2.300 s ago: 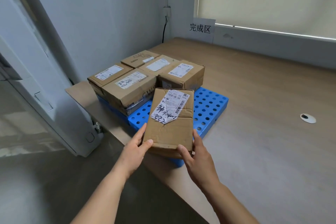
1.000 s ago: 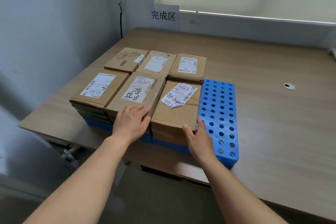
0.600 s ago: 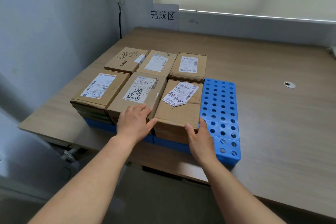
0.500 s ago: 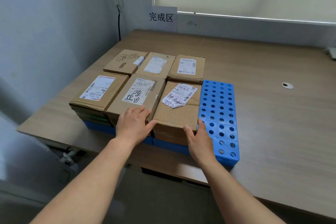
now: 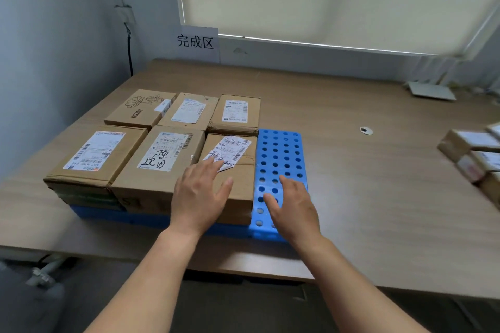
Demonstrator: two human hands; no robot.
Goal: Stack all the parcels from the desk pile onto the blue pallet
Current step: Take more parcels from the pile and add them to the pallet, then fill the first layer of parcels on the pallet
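Note:
Several brown cardboard parcels lie side by side in two rows on the blue pallet (image 5: 281, 154), whose right strip of holes is bare. The front right parcel (image 5: 238, 178) carries a crumpled white label. My left hand (image 5: 201, 194) hovers with relaxed, spread fingers over that parcel's near edge and holds nothing. Just right of the parcel, my right hand (image 5: 293, 208) is open over the bare pallet strip. A pile of more parcels (image 5: 473, 157) shows at the right edge of the desk.
The wooden desk (image 5: 378, 197) stretches right of the pallet, with a small round cable grommet (image 5: 366, 130). A white sign (image 5: 198, 42) stands at the back wall. A flat white device (image 5: 430, 90) lies at the far right corner. A black cable (image 5: 130, 51) hangs down the left wall.
Both hands have let go of the front right parcel, which now rests on the pallet. The view has swung right, bringing the desk pile into sight.

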